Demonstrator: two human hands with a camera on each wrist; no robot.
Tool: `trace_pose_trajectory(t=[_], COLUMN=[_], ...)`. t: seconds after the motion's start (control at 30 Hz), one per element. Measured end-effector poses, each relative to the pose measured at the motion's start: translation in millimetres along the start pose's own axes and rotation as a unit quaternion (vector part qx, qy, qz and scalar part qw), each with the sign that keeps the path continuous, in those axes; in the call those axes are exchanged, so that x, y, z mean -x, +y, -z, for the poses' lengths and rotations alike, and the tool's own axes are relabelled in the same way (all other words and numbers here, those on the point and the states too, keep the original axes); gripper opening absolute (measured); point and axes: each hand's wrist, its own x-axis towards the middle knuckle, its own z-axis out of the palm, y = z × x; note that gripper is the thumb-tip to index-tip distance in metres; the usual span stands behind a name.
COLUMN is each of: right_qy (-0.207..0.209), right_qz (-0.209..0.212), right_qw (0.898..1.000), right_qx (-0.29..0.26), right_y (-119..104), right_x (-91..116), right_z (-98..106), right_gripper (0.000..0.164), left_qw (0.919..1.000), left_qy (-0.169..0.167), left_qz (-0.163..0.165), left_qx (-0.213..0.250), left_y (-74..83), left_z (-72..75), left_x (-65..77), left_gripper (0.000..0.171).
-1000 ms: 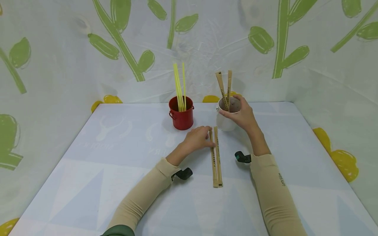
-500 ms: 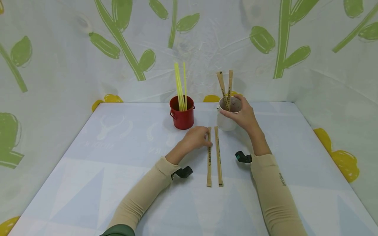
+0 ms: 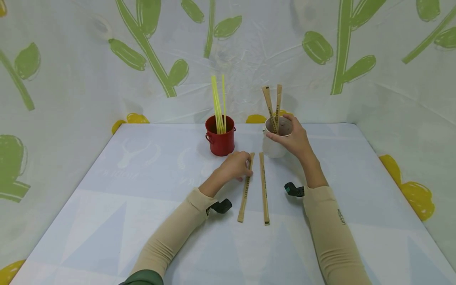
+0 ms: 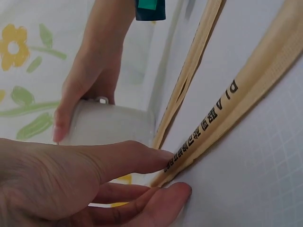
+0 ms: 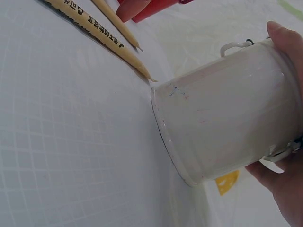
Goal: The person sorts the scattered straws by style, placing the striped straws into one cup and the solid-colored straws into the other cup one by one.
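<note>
My left hand (image 3: 233,166) pinches the far end of a brown paper-wrapped straw (image 3: 244,200) between thumb and fingers. Printed characters run along its wrapper (image 4: 208,118) in the left wrist view. The straw slants over the table, its near end toward the left. To its right lies a second wrapped straw (image 3: 265,190), straighter and untouched. With my right hand (image 3: 297,140) I grip the white bucket (image 3: 273,147) around its rim. The bucket (image 5: 227,113) stands upright, and two wrapped straws (image 3: 270,105) lean inside it.
Left of the white bucket is a red bucket (image 3: 221,145) holding several yellow straws (image 3: 215,105). The pale patterned table (image 3: 142,221) meets a leaf-printed curtain (image 3: 256,67) behind the buckets. Black wrist cameras (image 3: 221,206) sit at both cuffs.
The pinched straw has moved left, away from the second one, and its near end has swung left. At first their near ends lay together. The right hand stays on the white bucket.
</note>
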Motion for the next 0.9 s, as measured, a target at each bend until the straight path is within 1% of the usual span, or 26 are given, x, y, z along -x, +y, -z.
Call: trace_pose_trajectory(t=[0.37,0.77,0.9], right_qy=[-0.009,-0.008,-0.008], right_qz=[-0.011,-0.011,-0.009], right_qw=[1.0,1.0,1.0], right_qx=[-0.002,-0.006,-0.007], right_y=[-1.7,-1.4,-1.1], right_x=[-0.1,0.3,0.2], right_z=[1.3,1.2,1.0], right_gripper=[0.099,0.098,0.098], left_qw=[0.9998,0.9998,0.9995], left_qy=[-0.006,-0.001,0.005], left_qz=[0.012,0.013,0.009], left_qx=[0.011,-0.014,-0.029], left_y=[0.2,0.7,1.7], left_z=[1.2,0.5,-0.3], left_x=[-2.2,-4.3,-4.0], left_gripper=[0.048,0.047,0.043])
